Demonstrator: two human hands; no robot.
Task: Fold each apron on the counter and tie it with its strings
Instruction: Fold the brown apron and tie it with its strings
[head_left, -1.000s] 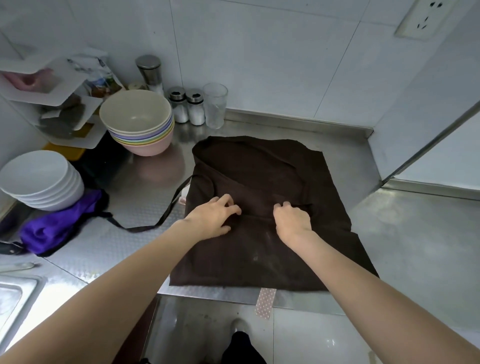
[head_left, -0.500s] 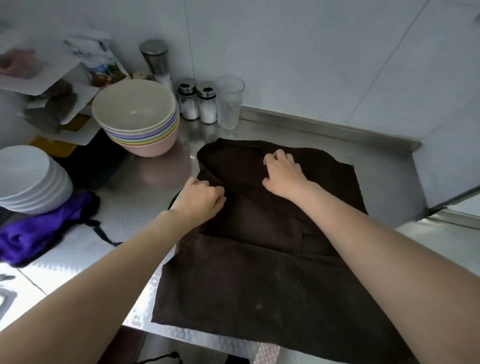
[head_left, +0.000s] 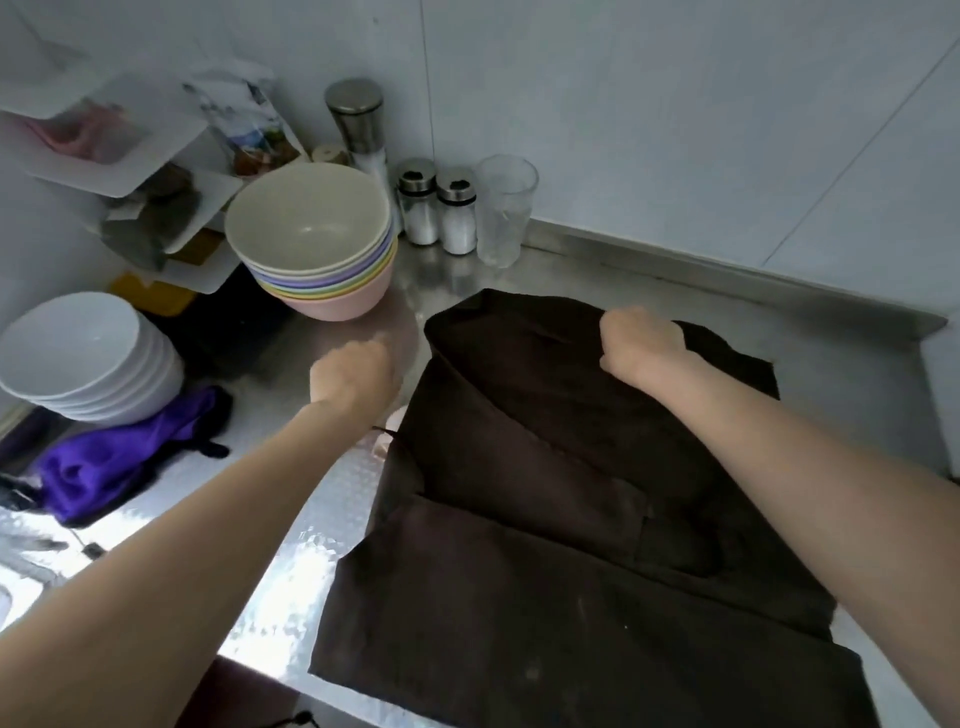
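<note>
A dark brown apron (head_left: 545, 545) lies spread on the steel counter (head_left: 322, 525), with a pocket fold across its middle. My right hand (head_left: 641, 338) is at the apron's far edge, its fingers curled into the fabric there. My left hand (head_left: 353, 374) is blurred and hovers over bare counter just left of the apron's upper left corner, fingers curled. A thin dark string (head_left: 385, 430) shows under its wrist; whether the hand holds it is unclear. A purple apron (head_left: 104, 467) lies bunched at the far left.
Stacked pastel bowls (head_left: 311, 244) stand just beyond my left hand, and white bowls (head_left: 78, 353) sit above the purple apron. Two shakers (head_left: 436, 208), a glass (head_left: 504, 208) and a steel grinder (head_left: 358, 124) line the back wall. The apron overhangs the counter's front edge.
Both hands left the apron's middle and went away from me: the right up to the far edge, the left out past the left edge onto bare counter.
</note>
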